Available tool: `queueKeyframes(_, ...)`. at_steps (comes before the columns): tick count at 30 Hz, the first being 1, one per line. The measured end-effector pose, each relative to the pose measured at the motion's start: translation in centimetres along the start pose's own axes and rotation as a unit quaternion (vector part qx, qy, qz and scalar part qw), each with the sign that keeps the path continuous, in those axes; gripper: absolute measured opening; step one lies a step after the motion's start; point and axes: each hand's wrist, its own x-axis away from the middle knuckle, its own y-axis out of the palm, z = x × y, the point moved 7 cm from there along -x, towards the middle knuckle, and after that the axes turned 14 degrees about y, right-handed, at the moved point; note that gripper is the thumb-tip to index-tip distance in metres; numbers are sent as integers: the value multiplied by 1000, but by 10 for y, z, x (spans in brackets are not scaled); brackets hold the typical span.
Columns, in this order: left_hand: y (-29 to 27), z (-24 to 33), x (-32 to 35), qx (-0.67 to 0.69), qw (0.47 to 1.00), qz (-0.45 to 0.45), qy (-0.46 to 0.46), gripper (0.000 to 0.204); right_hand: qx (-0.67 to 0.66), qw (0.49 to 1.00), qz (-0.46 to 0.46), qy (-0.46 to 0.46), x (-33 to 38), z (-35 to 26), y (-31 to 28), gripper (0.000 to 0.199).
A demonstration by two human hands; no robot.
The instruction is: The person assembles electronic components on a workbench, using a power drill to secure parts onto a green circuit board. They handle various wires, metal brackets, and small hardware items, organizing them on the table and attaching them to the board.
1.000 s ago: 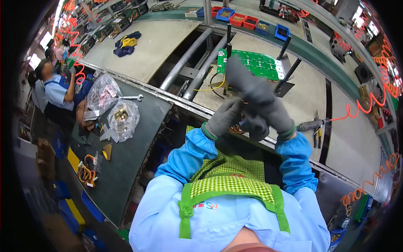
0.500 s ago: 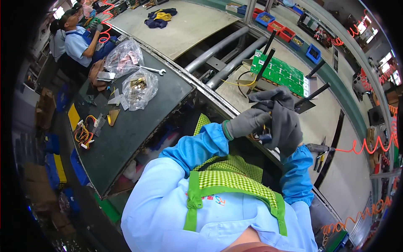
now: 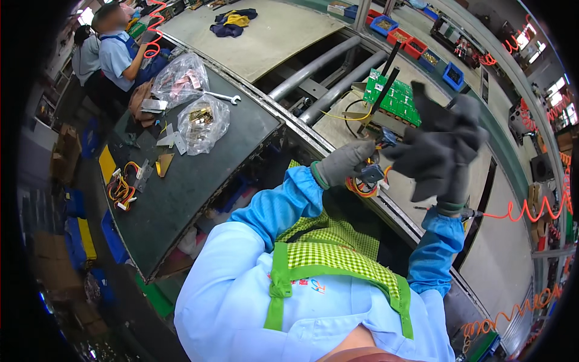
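My left hand, in a grey glove, is closed on a wire harness of red, yellow and black leads with dark blue and white connectors, near the front edge of the workbench. Off to the right, my gloved right hand is wrapped in a dark grey cloth that hangs loosely and is blurred by motion. The cloth hides most of those fingers. Behind it lies a green circuit board with black posts standing around it; the cloth covers its right part.
On the dark side table lie clear bags of metal parts, a wrench, brackets and a wire bundle. Metal rollers bridge a gap in the bench. A power screwdriver hangs on a red coiled hose. Another person stands far left.
My hands have moved apart. The right one has swung right with the cloth, baring the wire harness in my left hand. The left hand has shifted slightly left and up.
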Motion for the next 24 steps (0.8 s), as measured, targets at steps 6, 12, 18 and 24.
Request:
queueKeyframes(6,29,21,-2,-89,973,-88,195,44,271,935,-227,4,28,40,94,45)
queueKeyframes(12,40,34,8,86,961,-106,240,47,279,926,-252,41,27,51,80,42)
queueKeyframes(18,21,32,14,-111,985,-5,130,46,504,843,-119,-148,36,17,98,36)
queueKeyframes(24,-11,42,8,-39,961,241,131,45,238,966,-48,-91,39,29,80,37)
